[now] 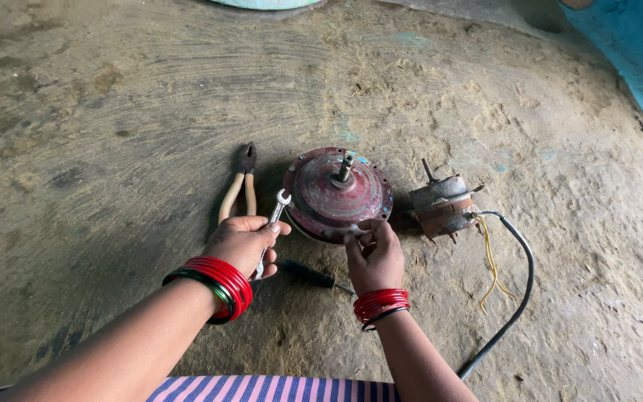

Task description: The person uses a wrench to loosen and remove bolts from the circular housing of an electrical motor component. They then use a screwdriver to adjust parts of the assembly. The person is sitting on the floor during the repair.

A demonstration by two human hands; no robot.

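Note:
A round, dark red fan motor housing (pixel 333 195) with a short shaft sticking up lies on the earthen floor. My left hand (pixel 243 244) grips a small metal open-ended spanner (pixel 277 208), its jaw pointing up beside the housing's left edge. My right hand (pixel 373 257) touches the housing's near rim with its fingertips, thumb and fingers pinched there. Red bangles ring both wrists.
Pliers (pixel 240 186) with pale handles lie left of the housing. A dark-handled screwdriver (pixel 312 275) lies between my hands. A rusty small motor (pixel 440 205) sits to the right, trailing a black cable (pixel 521 290) and yellow wires (pixel 490 262). A blue wall (pixel 638 52) stands at the top right.

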